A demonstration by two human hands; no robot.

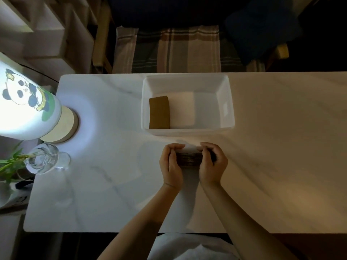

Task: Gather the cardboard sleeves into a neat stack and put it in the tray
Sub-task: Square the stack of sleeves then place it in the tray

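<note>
Near the tray (187,128), both hands' grip clamping sleeve stack (189,159), lamp (28,109) far left

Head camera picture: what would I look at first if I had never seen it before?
Probably the glowing panda lamp at the table's far left, the brightest thing there. Next, the left hand and right hand in the middle, squeezing a stack of cardboard sleeves standing on edge between them. Just beyond sits the white tray with one brown sleeve lying flat inside, at its left.
</note>
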